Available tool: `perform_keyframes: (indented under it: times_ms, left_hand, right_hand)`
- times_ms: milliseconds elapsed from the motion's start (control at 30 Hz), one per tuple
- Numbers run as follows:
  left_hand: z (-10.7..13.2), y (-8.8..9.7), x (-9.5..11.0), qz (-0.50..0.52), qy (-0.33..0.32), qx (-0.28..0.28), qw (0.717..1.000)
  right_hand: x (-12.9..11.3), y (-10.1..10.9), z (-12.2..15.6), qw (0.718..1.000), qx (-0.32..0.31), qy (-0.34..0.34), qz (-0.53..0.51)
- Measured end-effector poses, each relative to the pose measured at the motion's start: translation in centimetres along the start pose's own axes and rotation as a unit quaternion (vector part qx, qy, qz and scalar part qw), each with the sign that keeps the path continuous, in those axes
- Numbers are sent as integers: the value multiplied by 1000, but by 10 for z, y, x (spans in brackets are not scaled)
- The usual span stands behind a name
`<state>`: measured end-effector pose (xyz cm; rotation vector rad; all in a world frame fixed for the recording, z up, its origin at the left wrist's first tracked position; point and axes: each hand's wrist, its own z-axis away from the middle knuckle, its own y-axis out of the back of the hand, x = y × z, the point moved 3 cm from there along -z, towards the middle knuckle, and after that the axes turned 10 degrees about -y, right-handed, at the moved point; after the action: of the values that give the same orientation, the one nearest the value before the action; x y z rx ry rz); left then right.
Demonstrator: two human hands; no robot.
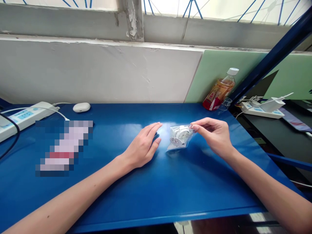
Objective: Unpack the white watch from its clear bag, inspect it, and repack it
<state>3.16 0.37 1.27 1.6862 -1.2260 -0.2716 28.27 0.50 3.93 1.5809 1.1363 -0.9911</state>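
Note:
A small clear plastic bag [180, 136] with white round parts and a bit of metal inside hangs just over the blue table [156, 191]. Thumb and fingers of my right hand [214, 135] pinch the bag's upper right corner. To the left of the bag, my left hand [142, 146] rests on the tabletop, its fingers stretched toward the bag and its thumb apart from them. Nothing is in that hand, and a gap separates it from the bag.
On the left lie a white power strip [26, 117], a white earbud case [81, 107] and a pixelated flat object [68, 146] by a white cable. A drink bottle [220, 91] leans at the back right beside a blue post [270, 55]. Another power strip [262, 110] is farther right.

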Motion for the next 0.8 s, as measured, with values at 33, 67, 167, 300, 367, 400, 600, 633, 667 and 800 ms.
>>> perform_keyframes:
  times_ms: [33,67,167,300,367,400,600,633,667,800]
  left_hand:
    - [0,1,1,1,-5,3,1000]
    - [0,2,1,2,-12,7,1000]
    - [-1,3,5,0,-52,16,998]
    - [-5,0,10,-16,-128,-10,992]
    - [-6,-2,10,-31,-139,-17,990]
    - [-6,-3,10,-35,-138,-18,990]
    - [-5,-7,6,-23,-86,-45,995]
    - [-6,-7,5,-26,-78,-48,995]
    - [-6,-8,5,-30,-71,-51,996]
    - [-5,-8,1,-38,-25,-79,996]
  right_hand:
    - [2,-2,0,1000,-6,-13,-14]
    - [4,-4,-1,999,-13,-25,-25]
    - [11,-11,0,997,-36,-55,-33]
    - [15,-18,2,995,-63,-68,-23]
    - [17,-20,2,996,-65,-66,-11]
    - [19,-20,2,996,-66,-64,-2]
    - [25,-19,2,988,-76,8,137]
    - [24,-19,3,980,-81,41,177]
    - [23,-19,4,970,-91,76,214]
    - [20,-22,12,911,-194,176,318]
